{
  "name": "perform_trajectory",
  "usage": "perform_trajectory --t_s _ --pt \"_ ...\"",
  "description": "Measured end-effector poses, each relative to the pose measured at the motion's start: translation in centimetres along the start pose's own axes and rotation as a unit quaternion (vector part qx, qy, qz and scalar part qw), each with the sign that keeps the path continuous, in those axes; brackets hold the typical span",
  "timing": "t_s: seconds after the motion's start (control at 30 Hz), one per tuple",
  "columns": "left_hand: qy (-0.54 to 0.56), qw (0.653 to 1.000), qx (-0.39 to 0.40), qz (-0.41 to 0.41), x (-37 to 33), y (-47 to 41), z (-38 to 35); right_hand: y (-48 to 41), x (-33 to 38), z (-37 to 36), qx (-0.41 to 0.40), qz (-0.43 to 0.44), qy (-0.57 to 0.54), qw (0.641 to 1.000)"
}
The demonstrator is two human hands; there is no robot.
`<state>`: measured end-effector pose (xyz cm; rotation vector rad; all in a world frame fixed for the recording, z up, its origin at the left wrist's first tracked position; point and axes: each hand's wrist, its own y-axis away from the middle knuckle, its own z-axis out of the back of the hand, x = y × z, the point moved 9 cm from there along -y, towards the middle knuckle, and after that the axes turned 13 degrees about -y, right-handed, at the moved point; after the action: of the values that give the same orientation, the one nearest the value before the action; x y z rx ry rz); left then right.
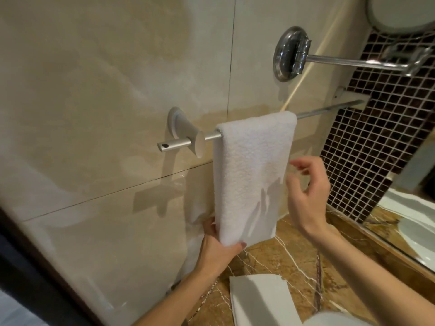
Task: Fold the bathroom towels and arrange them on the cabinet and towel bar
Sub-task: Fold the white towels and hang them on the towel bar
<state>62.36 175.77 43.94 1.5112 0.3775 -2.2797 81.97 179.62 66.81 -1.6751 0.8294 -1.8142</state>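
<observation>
A folded white towel [251, 175] hangs over the silver towel bar [329, 109] on the beige tiled wall. My left hand [217, 251] grips the towel's bottom left corner, thumb in front and fingers behind the cloth. To the right of the towel, my right hand [308, 196] hovers with loosely curled fingers, holding nothing and not touching the cloth. Another folded white cloth [261, 300] lies on the brown marble countertop [303, 257] below.
A chrome wall mount with a swing arm [292, 54] juts out above the bar, carrying a round mirror [400, 12] at top right. Dark mosaic tiles [367, 149] and a large wall mirror [414, 208] border the right. A white object [339, 320] sits at the bottom edge.
</observation>
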Motion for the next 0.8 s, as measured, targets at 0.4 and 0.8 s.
perform_trajectory --t_s 0.4,0.8 --pt "-0.078 0.994 0.076 -0.03 2.3 0.1 -0.2 -7.5 11.2 -9.6 0.254 0.157 0.15 0.942" --pt "-0.124 0.988 0.069 -0.053 2.7 -1.2 0.6 -6.9 8.9 -11.8 0.312 0.085 0.155 0.933"
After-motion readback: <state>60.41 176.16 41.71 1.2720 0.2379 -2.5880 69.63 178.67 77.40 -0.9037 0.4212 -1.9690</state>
